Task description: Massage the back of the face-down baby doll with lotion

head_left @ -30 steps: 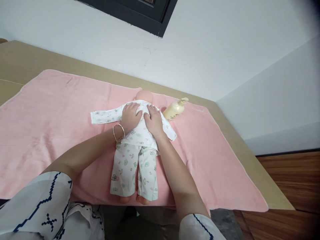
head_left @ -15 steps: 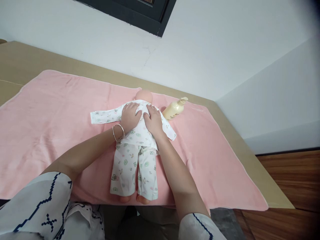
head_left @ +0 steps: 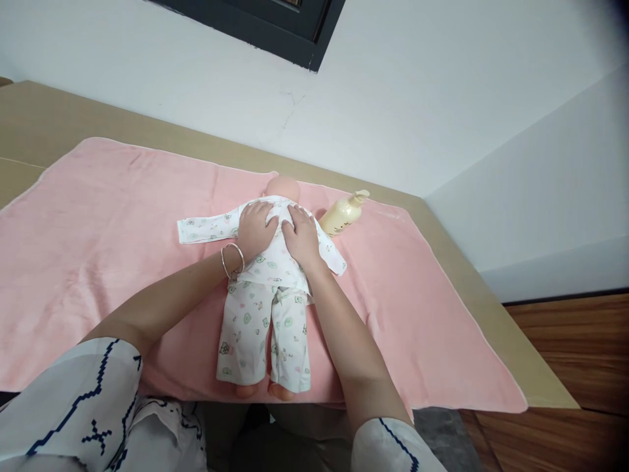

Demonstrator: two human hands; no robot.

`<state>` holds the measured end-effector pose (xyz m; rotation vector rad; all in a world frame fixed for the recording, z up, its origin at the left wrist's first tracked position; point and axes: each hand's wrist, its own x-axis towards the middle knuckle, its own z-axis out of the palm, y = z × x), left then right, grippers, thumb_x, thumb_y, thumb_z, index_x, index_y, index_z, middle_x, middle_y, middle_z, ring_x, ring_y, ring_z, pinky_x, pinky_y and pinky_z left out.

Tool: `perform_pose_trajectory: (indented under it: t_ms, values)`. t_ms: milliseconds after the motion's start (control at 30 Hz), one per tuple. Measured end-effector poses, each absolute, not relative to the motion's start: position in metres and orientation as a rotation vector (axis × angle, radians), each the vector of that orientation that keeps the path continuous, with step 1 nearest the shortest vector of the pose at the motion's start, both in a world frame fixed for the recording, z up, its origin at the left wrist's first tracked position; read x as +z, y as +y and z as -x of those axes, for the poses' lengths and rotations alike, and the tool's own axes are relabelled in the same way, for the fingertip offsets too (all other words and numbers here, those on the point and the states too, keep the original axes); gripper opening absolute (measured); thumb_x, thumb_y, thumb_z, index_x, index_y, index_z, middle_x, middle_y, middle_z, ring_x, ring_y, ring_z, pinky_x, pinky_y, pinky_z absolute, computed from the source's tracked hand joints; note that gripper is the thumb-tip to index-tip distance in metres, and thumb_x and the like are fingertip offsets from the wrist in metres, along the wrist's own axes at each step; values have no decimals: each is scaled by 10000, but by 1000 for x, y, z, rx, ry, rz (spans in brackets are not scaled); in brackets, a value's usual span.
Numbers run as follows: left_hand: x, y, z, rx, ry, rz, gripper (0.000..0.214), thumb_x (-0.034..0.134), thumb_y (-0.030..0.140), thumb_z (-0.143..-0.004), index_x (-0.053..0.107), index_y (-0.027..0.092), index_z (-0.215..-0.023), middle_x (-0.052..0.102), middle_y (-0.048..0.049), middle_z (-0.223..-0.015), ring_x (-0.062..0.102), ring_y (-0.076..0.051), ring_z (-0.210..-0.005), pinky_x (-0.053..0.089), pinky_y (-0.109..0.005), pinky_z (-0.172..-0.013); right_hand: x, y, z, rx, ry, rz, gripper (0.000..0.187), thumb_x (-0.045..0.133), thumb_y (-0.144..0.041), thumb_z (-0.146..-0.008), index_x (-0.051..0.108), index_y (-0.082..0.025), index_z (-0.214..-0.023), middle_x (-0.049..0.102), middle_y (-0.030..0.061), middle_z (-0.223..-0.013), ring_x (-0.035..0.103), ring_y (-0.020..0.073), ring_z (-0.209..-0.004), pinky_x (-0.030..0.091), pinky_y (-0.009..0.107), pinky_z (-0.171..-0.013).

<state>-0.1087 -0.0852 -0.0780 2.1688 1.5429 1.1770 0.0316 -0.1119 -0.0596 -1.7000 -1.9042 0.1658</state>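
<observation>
A baby doll in white printed pyjamas lies with its head away from me and its feet at the near edge. My left hand rests flat on the left side of its upper body, fingers stretched toward the shoulder. On the right side of the same shirt lies my right hand, palm down, fingers slightly spread. The two thumbs point toward each other with a small gap of cloth between them. One doll sleeve reaches out to the left, the other slants down to the right. My palms hide part of the shirt.
The doll lies on a pink blanket spread over a tan table. A pale yellow pump bottle leans or lies just right of the doll's shoulder. A white wall with a dark frame rises behind the table.
</observation>
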Motion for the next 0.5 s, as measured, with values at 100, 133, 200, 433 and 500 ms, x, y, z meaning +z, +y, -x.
perform_pose_trajectory:
  t_ms: [100, 133, 200, 433, 500]
  values:
    - [-77, -86, 109, 1161, 1550, -2170, 368, 478, 267, -943, 636, 158, -1257, 656, -92, -1368, 543, -257, -1331, 340, -442, -1225, -61, -112, -32, 161, -1902, 1694, 529, 381, -308, -946, 520, -156, -1434, 485, 128, -1546, 387, 292, -1474, 227, 548, -1245]
    - [-76, -86, 109, 1156, 1553, -2170, 371, 480, 264, -943, 637, 151, -1259, 654, -95, -1370, 543, -259, -1332, 338, -440, -1226, -61, -111, -32, 161, -1903, 1694, 528, 382, -309, -947, 519, -160, -1435, 487, 123, -1545, 386, 290, -1474, 227, 546, -1246]
    - [-75, -87, 109, 1155, 1553, -2174, 377, 483, 259, -942, 638, 133, -1262, 653, -104, -1370, 543, -265, -1332, 336, -441, -1228, -61, -111, -32, 162, -1906, 1696, 529, 382, -309, -949, 518, -159, -1438, 489, 124, -1544, 384, 289, -1476, 226, 543, -1247]
    - [-75, -86, 109, 1163, 1553, -2174, 372, 484, 260, -937, 640, 143, -1253, 657, -103, -1367, 547, -264, -1329, 344, -444, -1225, -60, -111, -32, 162, -1898, 1696, 527, 390, -299, -949, 522, -143, -1435, 491, 136, -1540, 391, 295, -1471, 229, 540, -1247]
    - [-75, -86, 109, 1158, 1554, -2180, 372, 473, 264, -941, 636, 155, -1257, 655, -96, -1371, 546, -261, -1331, 345, -447, -1226, -60, -113, -31, 154, -1893, 1688, 523, 394, -302, -946, 530, -152, -1428, 502, 124, -1533, 402, 294, -1463, 237, 543, -1244]
